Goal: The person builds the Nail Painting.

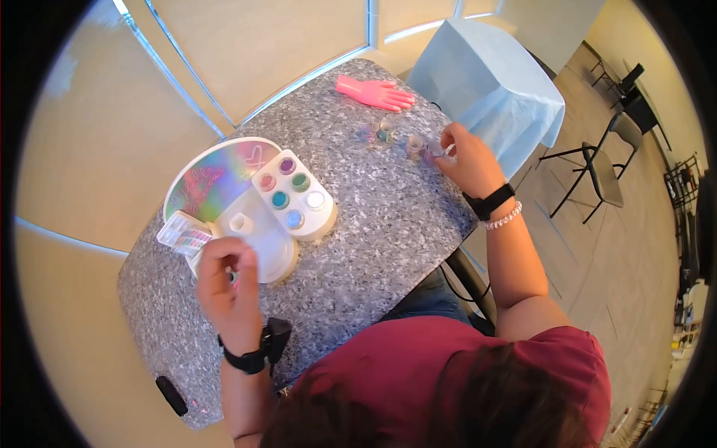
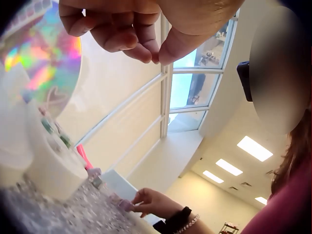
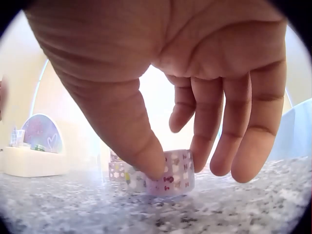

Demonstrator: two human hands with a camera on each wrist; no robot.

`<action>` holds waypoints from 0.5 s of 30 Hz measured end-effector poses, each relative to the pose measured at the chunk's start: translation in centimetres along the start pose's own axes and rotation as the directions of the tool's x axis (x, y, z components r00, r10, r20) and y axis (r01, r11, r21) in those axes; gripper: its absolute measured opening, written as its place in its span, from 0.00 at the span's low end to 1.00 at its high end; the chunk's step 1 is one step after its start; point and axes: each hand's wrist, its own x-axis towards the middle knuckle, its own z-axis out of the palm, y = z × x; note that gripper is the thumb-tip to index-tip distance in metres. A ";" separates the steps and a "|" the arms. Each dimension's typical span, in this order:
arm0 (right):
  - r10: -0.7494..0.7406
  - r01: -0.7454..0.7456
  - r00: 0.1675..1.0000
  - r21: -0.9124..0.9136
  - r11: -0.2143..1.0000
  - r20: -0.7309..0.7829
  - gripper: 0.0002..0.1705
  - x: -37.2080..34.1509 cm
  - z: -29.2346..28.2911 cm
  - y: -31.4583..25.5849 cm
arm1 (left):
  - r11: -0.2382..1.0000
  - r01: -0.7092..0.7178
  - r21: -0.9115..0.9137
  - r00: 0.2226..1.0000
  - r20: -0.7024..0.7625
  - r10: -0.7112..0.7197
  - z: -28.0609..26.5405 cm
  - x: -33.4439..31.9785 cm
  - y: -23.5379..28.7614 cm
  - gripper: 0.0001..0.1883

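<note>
My right hand pinches a small roll of patterned tape between thumb and fingers. The roll stands on the speckled grey table near its right edge, with pale pink sides and small dark pink motifs. More small rolls stand just left of it, partly hidden behind my thumb in the right wrist view. My left hand hovers over the near left side of a white play station, its fingers loosely curled and nothing visible between them. A rainbow-sheen backboard with a heart rises behind the station.
A white stand holds several pots of coloured glitter. A small white cylinder and a clear case sit on the station. A pink model hand lies at the back. Beyond the table are a blue-draped table and folding chairs.
</note>
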 end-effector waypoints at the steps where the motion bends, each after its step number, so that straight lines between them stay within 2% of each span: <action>1: -0.066 0.069 0.996 0.044 0.997 -0.054 0.23 -0.5 0.1 -0.2 | 1.000 0.011 0.020 0.997 0.073 -0.012 1.0 0.1 0.0 0.03; 2: -0.128 0.138 0.986 0.084 0.987 -0.108 0.24 -1.2 0.2 -0.5 | 1.000 0.016 0.024 0.998 0.066 -0.017 1.8 0.1 0.0 0.03; 4: -0.136 0.149 0.984 0.115 0.982 -0.116 0.25 -2.6 -0.5 -2.5 | 0.994 0.097 -0.054 0.982 0.170 -0.086 3.3 0.1 -0.1 0.03; 6: -0.178 0.205 0.974 0.215 0.955 -0.140 0.26 -3.8 -1.1 -5.4 | 0.982 0.178 -0.056 0.951 0.267 -0.157 4.8 -0.2 0.2 0.09; 7: -0.195 0.219 0.973 0.228 0.949 -0.122 0.26 -4.6 -1.2 -7.1 | 0.963 0.268 -0.038 0.902 0.361 -0.237 5.2 -0.2 0.1 0.10; 8: -0.325 0.348 0.937 0.233 0.908 -0.131 0.26 -5.7 -1.1 -8.7 | 0.933 0.359 -0.010 0.837 0.446 -0.317 5.5 -0.3 0.0 0.12; 9: -0.449 0.470 0.882 0.243 0.848 -0.141 0.27 -6.7 -0.6 -10.2 | 0.927 0.375 0.004 0.841 0.419 -0.342 6.1 -0.5 -0.4 0.12; 11: -0.517 0.536 0.844 0.245 0.808 -0.143 0.27 -8.7 1.1 -12.9 | 0.800 0.564 -0.205 0.780 0.449 -0.435 6.9 -1.0 -1.4 0.16; 15: -0.618 0.646 0.763 0.251 0.721 -0.188 0.31 -9.5 3.7 -14.9 | 0.793 0.565 -0.227 0.787 0.437 -0.435 6.3 -1.5 -2.5 0.15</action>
